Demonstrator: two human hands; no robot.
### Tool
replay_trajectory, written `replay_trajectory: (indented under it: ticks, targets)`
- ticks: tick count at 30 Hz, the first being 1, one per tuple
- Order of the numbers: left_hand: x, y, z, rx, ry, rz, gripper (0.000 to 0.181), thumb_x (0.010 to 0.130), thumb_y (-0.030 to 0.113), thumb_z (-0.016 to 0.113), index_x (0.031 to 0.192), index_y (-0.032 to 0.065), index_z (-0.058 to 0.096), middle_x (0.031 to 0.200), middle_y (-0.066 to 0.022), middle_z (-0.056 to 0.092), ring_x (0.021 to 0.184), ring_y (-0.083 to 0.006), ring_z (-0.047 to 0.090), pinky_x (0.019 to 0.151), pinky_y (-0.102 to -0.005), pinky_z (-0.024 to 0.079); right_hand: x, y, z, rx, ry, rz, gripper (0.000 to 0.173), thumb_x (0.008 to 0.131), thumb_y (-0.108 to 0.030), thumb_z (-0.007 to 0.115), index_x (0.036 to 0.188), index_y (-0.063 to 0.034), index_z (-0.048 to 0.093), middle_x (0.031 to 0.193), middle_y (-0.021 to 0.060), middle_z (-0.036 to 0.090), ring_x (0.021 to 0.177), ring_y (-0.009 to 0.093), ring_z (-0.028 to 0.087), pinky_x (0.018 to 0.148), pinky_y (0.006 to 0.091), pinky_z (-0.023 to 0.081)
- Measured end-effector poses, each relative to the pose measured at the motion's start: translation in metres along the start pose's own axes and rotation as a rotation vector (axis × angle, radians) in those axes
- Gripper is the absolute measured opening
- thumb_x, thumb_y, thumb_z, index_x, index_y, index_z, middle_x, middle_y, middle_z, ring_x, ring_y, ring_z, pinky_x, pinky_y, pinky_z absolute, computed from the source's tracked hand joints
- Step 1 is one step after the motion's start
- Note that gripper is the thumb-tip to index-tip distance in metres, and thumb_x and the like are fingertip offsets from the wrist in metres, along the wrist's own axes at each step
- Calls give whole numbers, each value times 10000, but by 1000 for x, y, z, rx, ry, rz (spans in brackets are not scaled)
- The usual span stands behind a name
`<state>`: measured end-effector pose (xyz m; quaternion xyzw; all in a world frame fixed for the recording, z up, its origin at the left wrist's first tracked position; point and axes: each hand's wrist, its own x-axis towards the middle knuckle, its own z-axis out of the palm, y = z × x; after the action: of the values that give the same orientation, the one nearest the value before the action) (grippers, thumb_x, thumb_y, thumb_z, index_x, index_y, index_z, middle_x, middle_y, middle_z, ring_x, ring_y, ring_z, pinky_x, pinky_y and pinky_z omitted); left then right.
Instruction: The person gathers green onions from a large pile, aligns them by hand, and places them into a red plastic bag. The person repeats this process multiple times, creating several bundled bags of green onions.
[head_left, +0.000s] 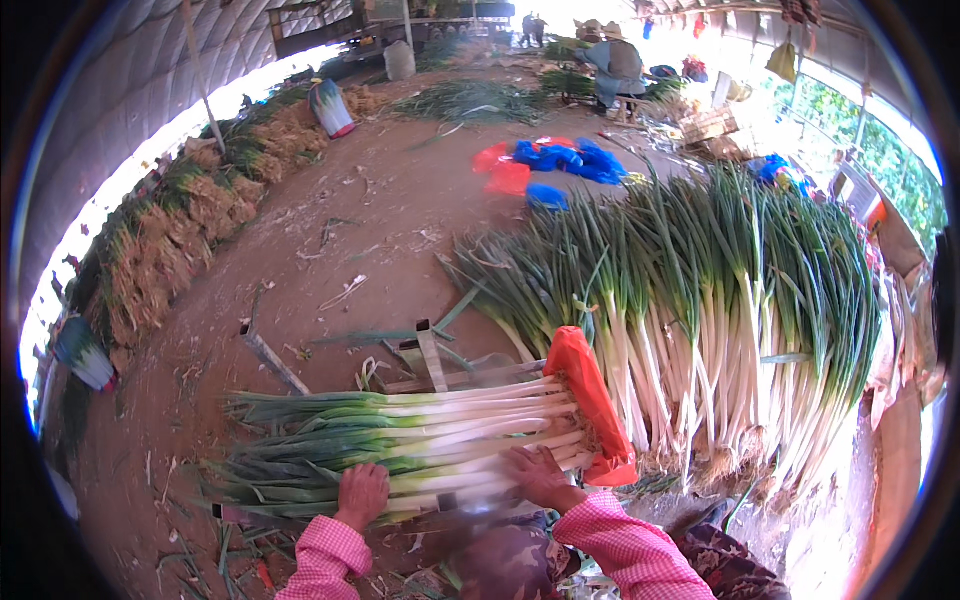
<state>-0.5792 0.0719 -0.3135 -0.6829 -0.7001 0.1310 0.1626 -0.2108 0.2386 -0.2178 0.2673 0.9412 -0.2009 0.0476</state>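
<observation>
A layer of long green onions (465, 431) lies sideways before me across a metal frame of square tubing (431, 356). Their white stalks and roots point right, the green leaves left. Red plastic sheeting (592, 409) stands against the root ends. My left hand (364, 491) has its fingers curled over the near stalks, where white turns to green. Over the white part, close to the roots, my right hand (538, 476) rests palm down with fingers spread. The undersides of both hands are hidden.
A large row of loose green onions (697, 322) leans at the right. Blue and red plastic bags (570, 161) lie on the dirt floor beyond. Bundles with brown roots (165, 247) line the left wall. Another person (615, 64) sits on a stool at the back.
</observation>
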Motion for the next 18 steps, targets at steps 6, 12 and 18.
replay_trajectory:
  ticks: [6, 12, 18]
  targets:
    - [-10, -4, -22, -235, 55, -53, 395, 860, 264, 490, 1198, 69, 547, 1257, -141, 519, 1166, -321, 460, 1000, -492, 333, 8, 1, 22, -192, 382, -138, 680, 700, -402, 684, 1321, -264, 444, 1329, 55, 463, 1229, 227, 439, 903, 460, 358]
    - [-3, -6, -40, -273, -28, -142, 377, 875, 277, 474, 1196, 96, 552, 1244, -141, 522, 1154, -327, 461, 1003, -509, 320, 14, 8, 36, -182, 473, -50, 701, 683, -439, 678, 1318, -253, 443, 1299, 31, 478, 1220, 201, 442, 974, 564, 276]
    - [22, 11, -90, -277, -204, -234, 368, 867, 316, 491, 1145, 84, 555, 1180, -135, 566, 1100, -322, 510, 953, -470, 368, 18, 22, 52, -46, 491, -12, 613, 732, -481, 588, 1277, -220, 488, 1209, 31, 532, 1151, 200, 494, 1001, 579, 208]
